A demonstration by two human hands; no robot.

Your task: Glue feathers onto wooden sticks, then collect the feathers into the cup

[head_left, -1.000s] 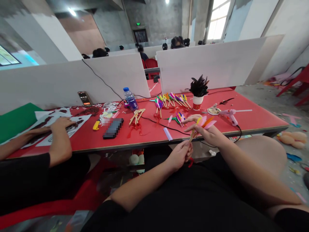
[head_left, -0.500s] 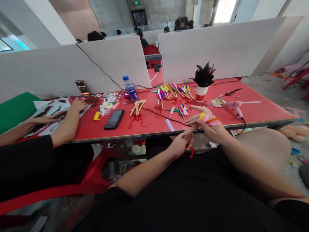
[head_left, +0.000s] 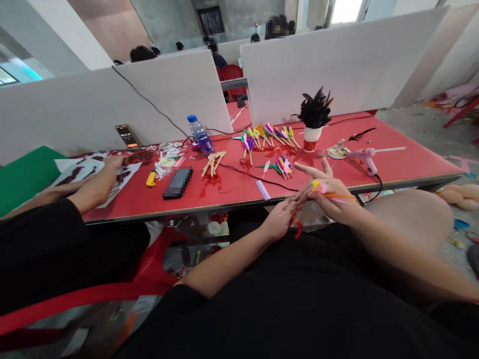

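My left hand (head_left: 280,219) is closed round the lower end of a wooden stick, mostly hidden by the fingers; a red cord (head_left: 298,230) hangs below it. My right hand (head_left: 329,192) meets it at the table's front edge, its thumb and a finger on the feathered end of the stick and other fingers stretched out. Yellow, pink and orange feathers (head_left: 320,187) show at my right palm. Beyond lie a lilac strip (head_left: 263,190), loose coloured feathers (head_left: 283,167) and a row of feathered sticks (head_left: 267,135).
On the red table (head_left: 232,187) are bare sticks (head_left: 213,164), a phone (head_left: 178,183), a bottle (head_left: 201,135), a cup (head_left: 312,138) of black feathers and a pink glue gun (head_left: 364,158) with its cable. At left, a person's hands (head_left: 95,182) work over paper.
My right hand's fingers have spread apart more, and the feathers have turned against its palm. My two hands are closer together. The view has shifted slightly.
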